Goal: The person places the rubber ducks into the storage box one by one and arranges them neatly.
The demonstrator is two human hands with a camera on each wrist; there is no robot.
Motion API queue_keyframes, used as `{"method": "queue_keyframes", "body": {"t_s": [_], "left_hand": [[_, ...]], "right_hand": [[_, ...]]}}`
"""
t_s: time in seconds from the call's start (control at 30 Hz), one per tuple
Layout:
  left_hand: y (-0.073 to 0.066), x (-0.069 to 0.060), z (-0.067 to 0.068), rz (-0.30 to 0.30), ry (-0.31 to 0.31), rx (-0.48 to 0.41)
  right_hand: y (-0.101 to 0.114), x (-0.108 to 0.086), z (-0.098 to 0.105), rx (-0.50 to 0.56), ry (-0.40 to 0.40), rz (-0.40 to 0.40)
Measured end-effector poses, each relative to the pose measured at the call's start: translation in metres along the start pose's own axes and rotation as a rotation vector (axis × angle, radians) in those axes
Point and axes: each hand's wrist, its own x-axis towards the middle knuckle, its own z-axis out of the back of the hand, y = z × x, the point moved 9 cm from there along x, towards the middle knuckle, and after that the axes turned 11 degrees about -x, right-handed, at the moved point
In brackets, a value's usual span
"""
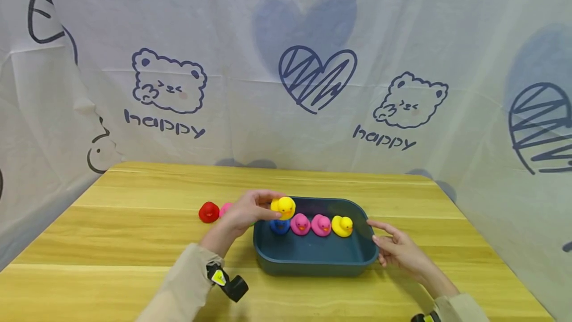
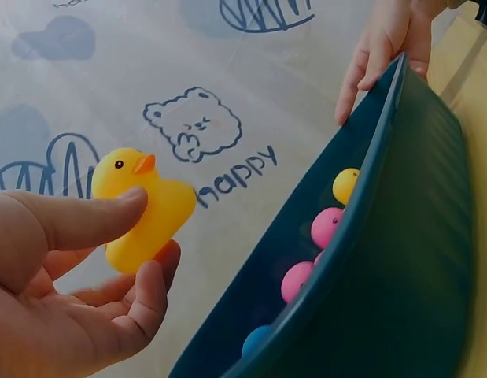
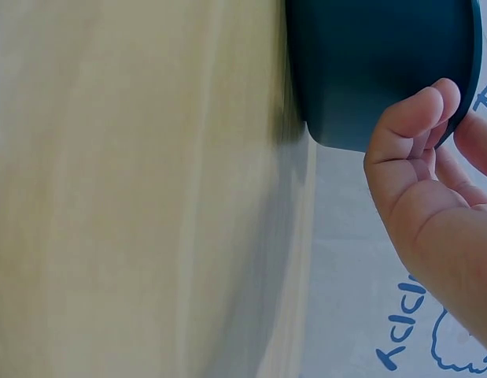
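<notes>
Between thumb and fingers, my left hand (image 1: 243, 212) holds a yellow rubber duck (image 1: 284, 207) above the left end of a dark teal tub (image 1: 313, 269). The left wrist view shows this duck (image 2: 145, 213) up close, its orange beak pointing up and right. Inside the tub, a blue duck (image 1: 279, 227), a pink duck (image 1: 300, 225), another pink duck (image 1: 321, 226) and a yellow duck (image 1: 342, 227) stand in a row. My right hand (image 1: 399, 250) touches the tub's right end with its fingertips; in the right wrist view, some fingers (image 3: 412, 118) bend loosely against the outer wall.
On the wooden table (image 1: 134, 242), left of the tub, sit a red duck (image 1: 209, 212) and a pink duck (image 1: 225, 209), the pink one partly behind my left hand. A bit of green shows beside that hand. A printed white cloth (image 1: 241, 113) hangs behind the table.
</notes>
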Motion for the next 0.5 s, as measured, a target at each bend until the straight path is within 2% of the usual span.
{"method": "queue_keyframes", "body": {"t_s": [0.5], "left_hand": [[0.004, 0.013, -0.029, 0.002, -0.012, -0.046]], "right_hand": [[0.000, 0.001, -0.001, 0.009, 0.017, 0.007]]}}
